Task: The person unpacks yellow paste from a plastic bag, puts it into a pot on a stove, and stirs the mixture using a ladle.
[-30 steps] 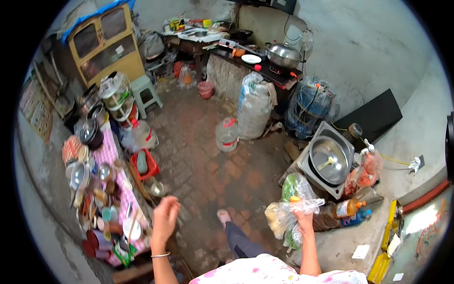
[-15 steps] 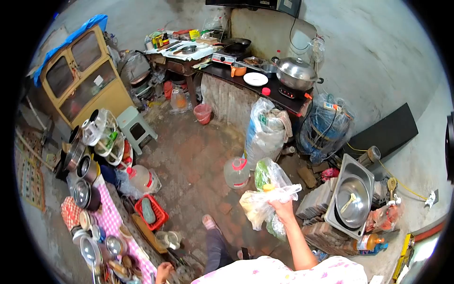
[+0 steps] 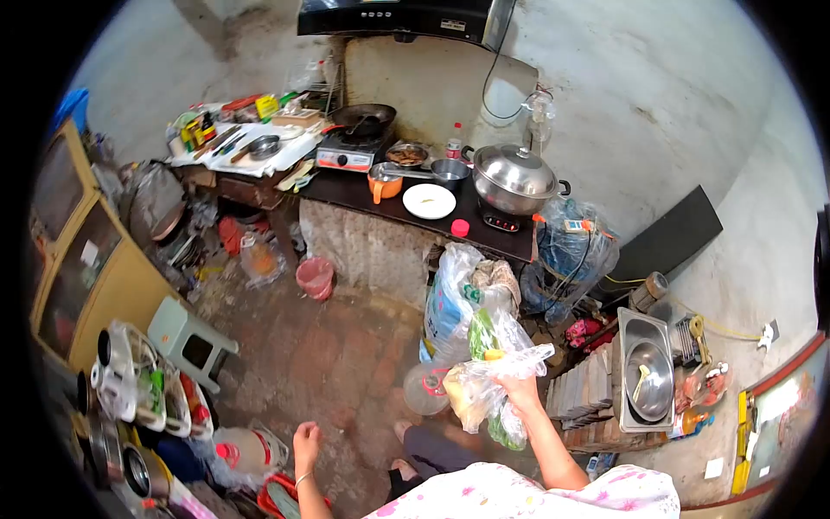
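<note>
My right hand [image 3: 520, 395] is closed round the gathered necks of clear plastic bags [image 3: 527, 356], which hang in front of me. Leafy green vegetables [image 3: 482, 336] show through the plastic on the far side, and more green hangs below. A pale yellowish lump [image 3: 465, 396], whose kind I cannot make out, fills the near left bag. My left hand [image 3: 307, 444] is over the floor at lower left, its fingers curled in with nothing visible in them. A clear plastic jug [image 3: 424, 391] on the floor is partly covered by the bags.
Ahead, a dark counter [image 3: 333, 186] carries a gas stove [image 3: 346, 156], a white plate [image 3: 430, 201] and a lidded steel pot [image 3: 516, 177]. A stuffed sack [image 3: 450, 290] leans below it. At right is a steel sink [image 3: 648, 381]; at left stand a grey stool [image 3: 186, 337] and a rack [image 3: 143, 389].
The view has moved closer to the counter. My left hand has risen from the low left edge and swung forward. The bags remain in my right hand.
</note>
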Tool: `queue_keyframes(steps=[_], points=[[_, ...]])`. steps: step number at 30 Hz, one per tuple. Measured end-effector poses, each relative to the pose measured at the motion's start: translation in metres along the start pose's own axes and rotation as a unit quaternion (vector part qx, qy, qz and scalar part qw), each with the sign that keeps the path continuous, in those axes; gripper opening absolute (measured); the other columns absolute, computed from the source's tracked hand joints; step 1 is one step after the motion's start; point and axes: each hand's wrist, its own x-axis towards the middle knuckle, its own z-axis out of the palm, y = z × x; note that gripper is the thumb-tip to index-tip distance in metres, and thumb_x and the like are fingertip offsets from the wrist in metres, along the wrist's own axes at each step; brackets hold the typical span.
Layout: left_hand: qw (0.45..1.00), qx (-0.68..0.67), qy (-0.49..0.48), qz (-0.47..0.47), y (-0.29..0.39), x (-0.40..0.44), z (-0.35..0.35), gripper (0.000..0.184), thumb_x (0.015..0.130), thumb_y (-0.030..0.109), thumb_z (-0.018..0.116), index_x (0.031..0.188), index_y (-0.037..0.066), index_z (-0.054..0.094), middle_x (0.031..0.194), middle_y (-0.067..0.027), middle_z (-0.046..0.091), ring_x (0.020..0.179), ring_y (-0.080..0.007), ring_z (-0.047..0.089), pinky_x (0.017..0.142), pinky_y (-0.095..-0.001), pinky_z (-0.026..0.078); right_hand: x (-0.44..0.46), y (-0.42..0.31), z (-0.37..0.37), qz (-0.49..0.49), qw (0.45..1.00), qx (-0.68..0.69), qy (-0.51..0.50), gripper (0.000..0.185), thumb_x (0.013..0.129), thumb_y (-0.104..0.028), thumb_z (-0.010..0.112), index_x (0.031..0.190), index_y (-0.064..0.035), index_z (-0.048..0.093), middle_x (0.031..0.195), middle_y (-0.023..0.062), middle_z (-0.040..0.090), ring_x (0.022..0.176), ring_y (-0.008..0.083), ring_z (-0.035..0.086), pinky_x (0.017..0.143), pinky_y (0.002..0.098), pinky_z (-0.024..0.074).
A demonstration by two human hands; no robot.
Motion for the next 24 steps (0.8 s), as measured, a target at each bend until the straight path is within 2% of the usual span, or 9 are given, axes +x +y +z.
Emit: queue_keyframes(steps=[4,7,8,12,15,18,21,23,24], points=[[0.994,-0.040,-0.105,0.000,0.098,0.095,0.036,0.021,0.085,0.012,0.051,0.102,0.000,0.051,0.082,-0.0067,0.060,0.068,-0.0122,0.058,0.055,-0.0234,0.045,0.048,0.013,0.035,0.007,0.998,-0.035,0.048,0.044,0.064,0.001,0.065,0.107,0.0016,0.053,0.095,0.0069,0.059,0.084,0.0149,0.057,0.074,0.0276,0.0472],[0.987,0.021,-0.160,0.007,0.149,0.166,0.052,0.022,0.087,0.013,0.048,0.106,0.001,0.050,0.085,-0.0083,0.061,0.072,-0.0143,0.059,0.061,-0.0261,0.048,0.095,0.037,0.054,0.025,0.998,-0.004,0.058,0.045,0.065,0.003,0.064,0.108,0.0016,0.052,0.095,0.0065,0.059,0.084,0.0149,0.057,0.075,0.0274,0.0470],[0.985,0.007,-0.171,0.000,0.170,0.186,0.054,0.022,0.087,0.010,0.049,0.105,-0.002,0.049,0.084,-0.0078,0.060,0.068,-0.0124,0.058,0.056,-0.0238,0.047,0.114,0.041,0.065,0.024,0.998,0.010,0.063,0.045,0.065,0.003,0.064,0.108,0.0016,0.052,0.095,0.0065,0.059,0.084,0.0149,0.057,0.075,0.0274,0.0470],[0.978,-0.007,-0.207,-0.031,0.233,0.269,0.067,0.022,0.088,0.012,0.049,0.106,-0.001,0.048,0.084,-0.0083,0.060,0.068,-0.0137,0.059,0.058,-0.0254,0.049,0.166,0.045,0.089,0.081,0.993,0.078,0.042,0.046,0.065,0.007,0.063,0.109,0.0018,0.051,0.099,0.0084,0.057,0.089,0.0170,0.056,0.078,0.0289,0.0468],[0.978,-0.031,-0.207,-0.019,0.276,0.332,0.098,0.022,0.088,0.013,0.048,0.106,0.000,0.047,0.084,-0.0087,0.059,0.069,-0.0151,0.059,0.059,-0.0267,0.051,0.206,0.053,0.107,0.038,0.996,0.044,0.071,0.041,0.067,0.005,0.063,0.106,0.0011,0.052,0.095,0.0068,0.058,0.085,0.0153,0.057,0.074,0.0281,0.0477],[0.965,-0.098,-0.242,-0.026,0.325,0.391,0.144,0.019,0.091,0.018,0.046,0.103,0.004,0.047,0.086,-0.0090,0.061,0.072,-0.0183,0.061,0.062,-0.0300,0.053,0.230,0.042,0.128,0.038,0.994,0.040,0.092,0.036,0.066,0.004,0.063,0.102,0.0013,0.055,0.091,0.0058,0.059,0.082,0.0148,0.057,0.073,0.0275,0.0473],[0.952,-0.155,-0.264,-0.028,0.384,0.437,0.208,0.024,0.091,0.019,0.044,0.105,0.000,0.043,0.086,-0.0133,0.060,0.074,-0.0205,0.062,0.067,-0.0336,0.053,0.250,0.050,0.137,0.044,0.989,0.037,0.139,0.033,0.065,0.003,0.064,0.097,0.0013,0.058,0.088,0.0054,0.061,0.080,0.0141,0.058,0.072,0.0269,0.0471],[0.941,-0.179,-0.285,-0.041,0.408,0.471,0.250,0.031,0.090,0.023,0.046,0.108,-0.002,0.039,0.088,-0.0163,0.059,0.075,-0.0228,0.062,0.069,-0.0353,0.053,0.261,0.056,0.141,0.063,0.987,-0.023,0.145,0.044,0.067,0.007,0.058,0.110,0.0037,0.051,0.096,0.0090,0.058,0.086,0.0168,0.057,0.075,0.0280,0.0479],[0.934,-0.181,-0.303,-0.055,0.412,0.492,0.269,0.035,0.090,0.024,0.047,0.110,-0.003,0.037,0.089,-0.0179,0.058,0.076,-0.0240,0.062,0.071,-0.0361,0.053,0.266,0.063,0.142,0.061,0.987,-0.019,0.145,0.043,0.066,0.008,0.058,0.109,0.0041,0.051,0.094,0.0091,0.059,0.084,0.0167,0.058,0.073,0.0281,0.0485]])
